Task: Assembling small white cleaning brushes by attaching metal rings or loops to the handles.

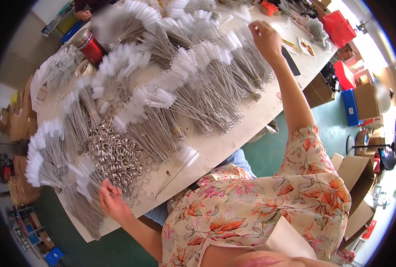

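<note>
My left hand [112, 202] is at the near left edge of a heap of metal rings [113, 149], fingers closed together. Some small metal shows at its fingertips, too small to name. Bundles of thin wire-handled brushes [84, 209] with white bristle heads lie just beside that hand. My right hand [265, 39] is stretched toward the far right of the table, its fingers curled in a pinch. A blurred white bristle head [241, 14] shows close to those fingertips; whether they hold it is unclear. A few loose brushes [180, 163] with a ring at the handle end lie near the table's front edge.
More bundled brushes [207, 89] cover much of the white table [233, 138]. A red flask [90, 48] and a tape roll [85, 69] stand at the back left. Another person's hand [85, 15] shows at the far edge. Cardboard boxes [320, 91] stand right of the table.
</note>
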A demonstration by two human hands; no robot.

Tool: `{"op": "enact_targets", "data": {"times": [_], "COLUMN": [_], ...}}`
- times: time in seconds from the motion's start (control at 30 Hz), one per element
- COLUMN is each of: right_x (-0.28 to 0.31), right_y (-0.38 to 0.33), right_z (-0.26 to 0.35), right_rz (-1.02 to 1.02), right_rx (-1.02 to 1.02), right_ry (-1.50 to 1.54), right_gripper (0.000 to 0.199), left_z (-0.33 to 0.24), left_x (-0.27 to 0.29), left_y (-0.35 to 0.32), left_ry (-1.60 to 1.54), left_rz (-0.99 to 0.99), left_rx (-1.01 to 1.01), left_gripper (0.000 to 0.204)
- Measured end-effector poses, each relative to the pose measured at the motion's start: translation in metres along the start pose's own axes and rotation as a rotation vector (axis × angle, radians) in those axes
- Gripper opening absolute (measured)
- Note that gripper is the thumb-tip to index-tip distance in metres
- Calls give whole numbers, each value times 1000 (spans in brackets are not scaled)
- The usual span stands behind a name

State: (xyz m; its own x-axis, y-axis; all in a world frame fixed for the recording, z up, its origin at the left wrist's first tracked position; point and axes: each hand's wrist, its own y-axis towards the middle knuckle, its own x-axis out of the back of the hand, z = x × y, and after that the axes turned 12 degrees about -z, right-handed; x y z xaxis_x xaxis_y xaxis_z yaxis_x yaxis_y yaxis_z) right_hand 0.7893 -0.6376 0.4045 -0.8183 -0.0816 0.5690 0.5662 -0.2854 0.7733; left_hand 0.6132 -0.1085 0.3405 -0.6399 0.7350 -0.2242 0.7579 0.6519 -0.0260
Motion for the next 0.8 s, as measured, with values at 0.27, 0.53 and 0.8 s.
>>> {"op": "enact_targets", "data": {"times": [0.27, 0.53, 0.8], "right_x": [39, 64, 53], "right_y": [-98, -144, -176], "right_z": [221, 261, 275], "right_rz": [661, 710, 1142], "right_rx": [-390, -249, -1186], "right_ry": [1623, 1600, 1786], "right_gripper": [22, 26, 25], "left_z": [-11, 1, 30], "left_x": [-103, -108, -95], "left_y": [-45, -29, -51], "left_ry": [166, 107, 120], "left_rz": [419, 269, 364], "left_rx": [-256, -844, -1024], "left_gripper": [24, 15, 34]}}
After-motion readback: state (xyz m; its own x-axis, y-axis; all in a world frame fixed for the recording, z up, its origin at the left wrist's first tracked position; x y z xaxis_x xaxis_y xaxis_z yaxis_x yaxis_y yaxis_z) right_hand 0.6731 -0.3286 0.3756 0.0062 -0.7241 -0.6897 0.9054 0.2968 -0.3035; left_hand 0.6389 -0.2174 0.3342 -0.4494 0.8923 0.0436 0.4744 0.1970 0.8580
